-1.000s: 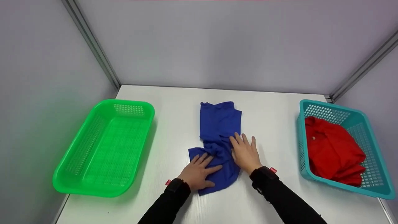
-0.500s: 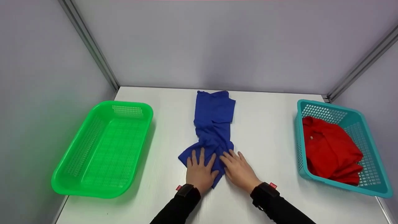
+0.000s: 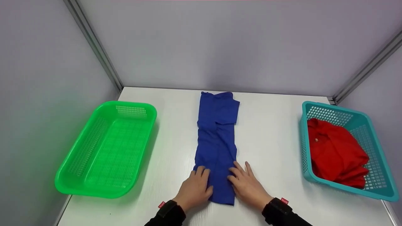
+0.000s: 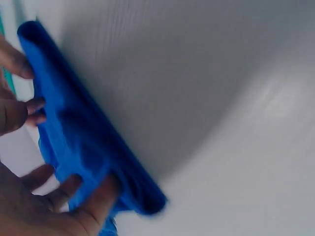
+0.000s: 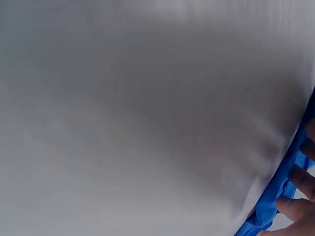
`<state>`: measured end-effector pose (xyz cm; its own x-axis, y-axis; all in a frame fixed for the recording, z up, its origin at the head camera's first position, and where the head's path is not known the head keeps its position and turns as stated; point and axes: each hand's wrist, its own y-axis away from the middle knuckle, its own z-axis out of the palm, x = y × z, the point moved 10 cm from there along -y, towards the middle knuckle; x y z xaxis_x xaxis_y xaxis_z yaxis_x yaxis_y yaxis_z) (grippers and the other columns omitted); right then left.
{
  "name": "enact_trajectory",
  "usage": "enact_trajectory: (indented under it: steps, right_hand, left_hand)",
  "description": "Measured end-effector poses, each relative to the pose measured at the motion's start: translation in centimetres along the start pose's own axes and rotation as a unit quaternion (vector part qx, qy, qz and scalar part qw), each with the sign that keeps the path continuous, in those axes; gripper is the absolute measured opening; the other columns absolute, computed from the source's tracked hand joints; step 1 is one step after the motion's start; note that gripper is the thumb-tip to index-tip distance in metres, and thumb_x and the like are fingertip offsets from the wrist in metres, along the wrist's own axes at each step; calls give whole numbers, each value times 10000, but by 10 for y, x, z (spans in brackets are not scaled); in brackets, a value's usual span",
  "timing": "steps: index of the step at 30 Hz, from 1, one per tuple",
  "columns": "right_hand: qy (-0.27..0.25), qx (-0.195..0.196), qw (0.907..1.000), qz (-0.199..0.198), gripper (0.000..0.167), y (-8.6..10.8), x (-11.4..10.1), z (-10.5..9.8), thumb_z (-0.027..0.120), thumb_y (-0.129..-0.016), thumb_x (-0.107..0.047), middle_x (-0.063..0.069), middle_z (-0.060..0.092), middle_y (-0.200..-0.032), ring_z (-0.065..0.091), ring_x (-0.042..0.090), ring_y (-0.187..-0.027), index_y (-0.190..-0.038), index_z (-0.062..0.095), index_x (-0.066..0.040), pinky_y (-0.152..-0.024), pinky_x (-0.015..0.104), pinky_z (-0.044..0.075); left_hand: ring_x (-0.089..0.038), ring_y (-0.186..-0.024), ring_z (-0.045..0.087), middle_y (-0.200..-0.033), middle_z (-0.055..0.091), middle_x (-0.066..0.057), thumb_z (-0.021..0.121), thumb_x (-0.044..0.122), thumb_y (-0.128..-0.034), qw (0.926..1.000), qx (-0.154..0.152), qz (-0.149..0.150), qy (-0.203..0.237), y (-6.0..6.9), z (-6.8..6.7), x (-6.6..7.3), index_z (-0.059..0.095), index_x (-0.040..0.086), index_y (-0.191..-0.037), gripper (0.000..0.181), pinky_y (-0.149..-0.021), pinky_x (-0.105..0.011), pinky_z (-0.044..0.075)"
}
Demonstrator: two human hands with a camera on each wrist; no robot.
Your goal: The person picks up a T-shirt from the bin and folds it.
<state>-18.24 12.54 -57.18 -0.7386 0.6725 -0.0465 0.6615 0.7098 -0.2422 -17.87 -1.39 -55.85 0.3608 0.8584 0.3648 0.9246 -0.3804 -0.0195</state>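
Observation:
A blue garment [image 3: 216,141], folded into a long strip, lies on the white table in the head view, its near end toward me. At its lower left edge my left hand [image 3: 194,190] touches the cloth with slightly bent fingers. My right hand [image 3: 249,188] rests its fingertips along the lower right edge, fingers spread. The left wrist view shows the blue garment [image 4: 74,123] with a rounded fold at its near end and the left hand [image 4: 54,206] against it. Only part of the right hand [image 5: 302,196] appears in the right wrist view, on the cloth's edge.
To the left stands a green plastic basket [image 3: 67,185] with nothing visible inside. A teal basket [image 3: 309,175] at the right holds a crumpled red garment [image 3: 337,153] with a button. Grey panels [image 3: 220,47] wall the white table [image 3: 270,131] at the back and sides.
The garment's near part, bunched and skewed before, now lies straighter and extends nearer to me. Both hands have moved closer to me and apart, out to the cloth's two side edges.

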Motion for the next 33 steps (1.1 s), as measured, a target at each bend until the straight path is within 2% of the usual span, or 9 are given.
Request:
enact_trajectory:
  steps: [3,7,10,18,21,24,27,30,33]
  right_hand:
    - [248,-129,9996,-85,346,6,-1,-1,715,-941,-370,142,594,-1346,455,441,-1398,-1157,708,-100,-1089,738,280]
    - [460,-390,9978,-292,688,14,-5,1,684,-851,-668,150,539,-1424,394,466,-1429,-1268,673,-122,-1086,760,228]
    - [379,-405,9966,-610,747,19,-13,1,718,-762,-736,132,541,-1382,399,475,-1423,-1246,655,-172,-1088,753,226]
    - [233,307,9919,-1210,287,19,-28,-10,816,-786,-251,36,610,-1091,603,352,-1214,-1024,668,-186,-1050,698,367]
    - [402,524,9906,-1198,209,16,-29,-13,708,-820,-134,28,627,-1027,643,286,-1074,-1022,661,-159,-1028,651,431]
    - [448,756,9910,-1014,191,14,-24,-18,621,-847,-125,23,632,-960,655,245,-945,-1035,655,-131,-1024,588,467]
    - [421,1094,9895,-847,181,14,-17,-27,566,-840,-115,19,612,-894,638,221,-826,-1003,645,-100,-1013,518,494]
    - [370,1386,9869,-741,168,14,-12,-33,499,-872,-97,16,584,-863,613,204,-768,-971,634,-81,-989,476,513]
    - [320,1454,9853,-840,288,15,-11,-35,351,-1023,-77,20,581,-891,608,188,-794,-996,637,-64,-994,480,513]
  left_hand:
    - [-245,-1015,616,-1227,563,-76,678,214,-934,9985,-243,450,218,12,-4,-4,620,72,-1236,339,-809,-384,565]
    - [-234,-993,557,-1188,555,-38,738,179,-866,9922,-280,1076,-558,29,-4,-12,639,145,-1148,301,-808,-379,512]
    - [-226,-948,532,-1172,551,-43,760,165,-856,9848,-226,1353,-1065,39,-1,-18,627,163,-1120,296,-764,-363,499]
    - [-149,-771,562,-1020,585,-30,722,85,-910,9668,272,1885,-1703,39,1,-13,659,113,-996,110,-603,-266,503]
    - [-131,-753,568,-996,577,-14,696,54,-912,9762,309,1721,-1286,36,-2,-13,640,103,-976,98,-591,-254,499]
    - [-94,-694,524,-953,576,14,659,33,-916,9904,469,1279,-223,32,-11,-19,591,107,-969,114,-587,-246,476]
    - [-52,-692,517,-925,613,32,649,-3,-892,9878,827,1035,823,32,-23,-24,584,104,-994,161,-612,-235,487]
    - [-56,-813,609,-982,653,23,686,-41,-858,9791,1000,1366,1123,34,-30,-20,608,92,-1070,262,-716,-246,543]
    - [-98,-959,658,-1090,650,8,722,-55,-849,9709,1089,2028,660,38,-32,-8,636,84,-1156,348,-829,-251,556]
